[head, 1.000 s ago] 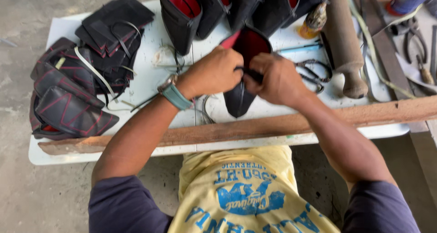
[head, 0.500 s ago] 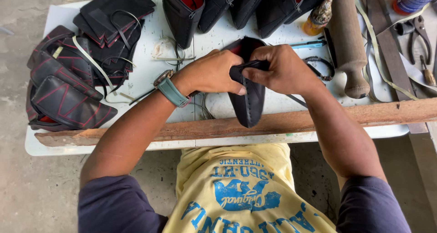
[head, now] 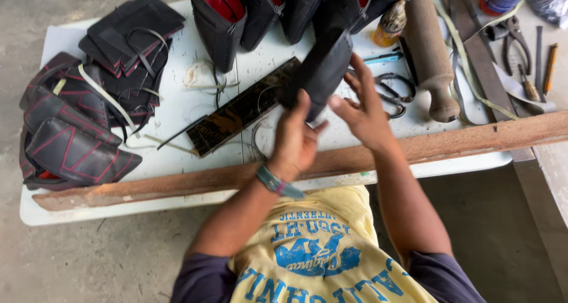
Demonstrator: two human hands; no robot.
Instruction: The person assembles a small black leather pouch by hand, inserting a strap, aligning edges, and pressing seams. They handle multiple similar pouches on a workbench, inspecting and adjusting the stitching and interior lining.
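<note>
A black leather piece [head: 324, 69] is held up above the white table [head: 177, 102], near a row of upright black pieces with red lining [head: 222, 19]. My left hand [head: 296, 140] grips its lower end, thumb pressed on the front. My right hand [head: 365, 110] hovers just to the right of the piece with fingers spread and nothing in it. I cannot tell whether its fingertips touch the piece's edge.
A stack of black pieces with red stitching [head: 65, 134] lies at the left. A black strip [head: 236, 110], scissors [head: 395, 90], a wooden mallet [head: 429, 48], a small bottle [head: 390, 22] and pliers [head: 515, 36] lie about. A wooden batten [head: 414, 149] runs along the front edge.
The black piece has been raised and turned away from me. My right hand has let go of it and opened; my left hand still holds it.
</note>
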